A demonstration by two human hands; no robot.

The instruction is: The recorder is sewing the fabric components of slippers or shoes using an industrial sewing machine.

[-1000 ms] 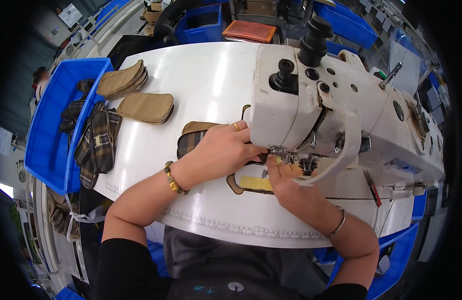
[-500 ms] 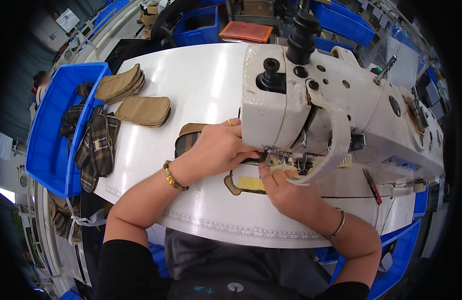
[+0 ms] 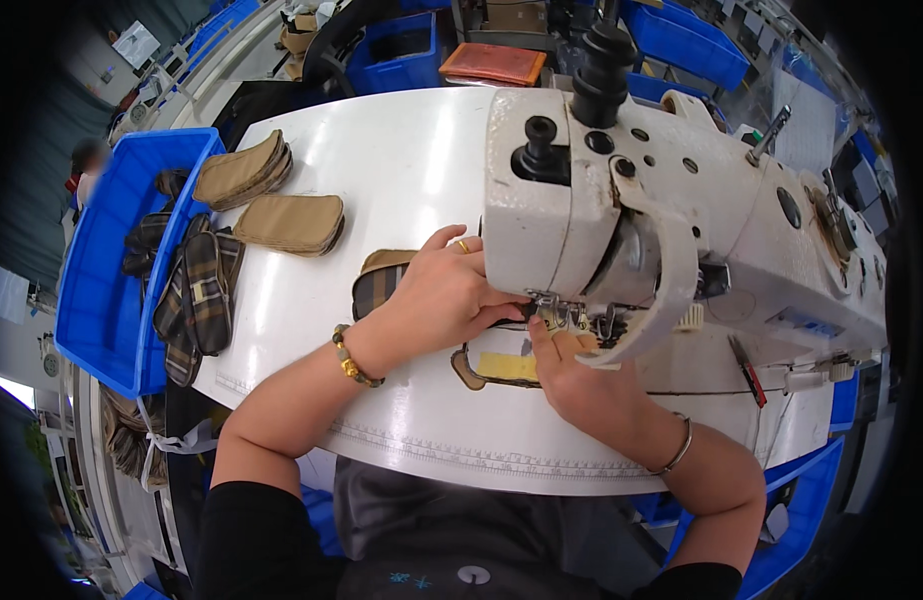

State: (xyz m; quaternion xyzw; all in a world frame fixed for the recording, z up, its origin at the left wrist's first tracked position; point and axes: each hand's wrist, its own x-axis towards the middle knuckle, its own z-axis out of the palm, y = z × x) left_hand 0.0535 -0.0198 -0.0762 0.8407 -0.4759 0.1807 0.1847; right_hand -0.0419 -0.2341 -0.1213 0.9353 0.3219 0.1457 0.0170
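At the white sewing machine point(image 3: 526, 230), my left hand point(image 3: 436, 300) has its thumb and forefinger closed on a small dark fabric piece point(image 3: 513, 312) beside the presser foot point(image 3: 551, 308). My right hand point(image 3: 576, 385) rests just right of it, forefinger stretched to the piece by the foot, other fingers apart and bent, partly behind the white guard arm. A tan-and-plaid stack point(image 3: 376, 285) lies left of my left hand, partly under it. Below the foot, a curved template with a yellow strip point(image 3: 503, 364) is set on the white table point(image 3: 401, 150).
Two tan stacks point(image 3: 243, 170) point(image 3: 289, 222) lie at left. Plaid pieces point(image 3: 196, 290) hang from a blue bin point(image 3: 106, 260). Red-handled snips point(image 3: 749, 375) lie at right. An orange flat object point(image 3: 491, 62) and blue bins point(image 3: 391, 55) stand behind. A person point(image 3: 86, 170) is at far left.
The view has shifted slightly, so the machine sits farther left in the picture than a second ago. My left little finger has lifted. Both hands remain beside the presser foot.
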